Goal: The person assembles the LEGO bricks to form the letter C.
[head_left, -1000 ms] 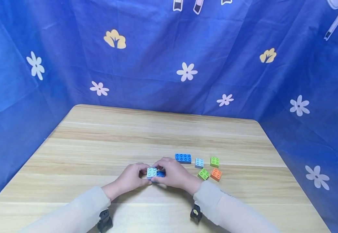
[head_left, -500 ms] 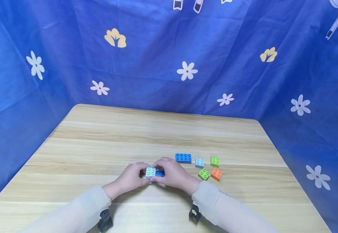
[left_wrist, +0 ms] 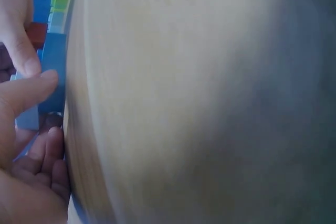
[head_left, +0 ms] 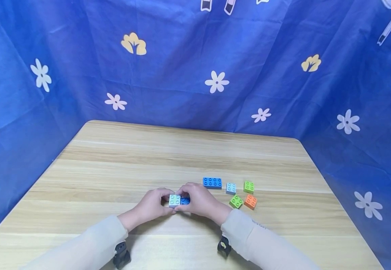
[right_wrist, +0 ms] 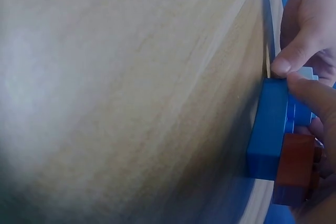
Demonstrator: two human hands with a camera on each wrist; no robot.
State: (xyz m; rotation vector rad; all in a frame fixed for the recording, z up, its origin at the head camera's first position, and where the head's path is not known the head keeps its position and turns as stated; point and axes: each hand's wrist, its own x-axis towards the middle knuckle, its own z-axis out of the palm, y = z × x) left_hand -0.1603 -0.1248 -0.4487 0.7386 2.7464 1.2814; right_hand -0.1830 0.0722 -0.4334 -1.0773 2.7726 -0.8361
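Observation:
In the head view both hands meet around a small brick stack at the near middle of the table. A light blue four-stud brick (head_left: 174, 200) sits on the left end of a long blue brick (right_wrist: 266, 129). A reddish brick (right_wrist: 294, 169) is fixed on its other end, hidden under the right hand in the head view. My left hand (head_left: 149, 205) grips the long brick's left end, thumb on the near side. My right hand (head_left: 198, 200) pinches the light blue brick between thumb and fingers. The two thumbs are nearly touching.
Right of the hands lie a blue eight-stud brick (head_left: 212, 182), a loose light blue brick (head_left: 230, 188), two green bricks (head_left: 248, 186) and an orange brick (head_left: 250, 201). A blue patterned curtain (head_left: 182, 67) hangs around the wooden table (head_left: 148, 150).
The stack has shifted very slightly left with both hands still on it. The right wrist has edged left a little. The loose bricks lie as before.

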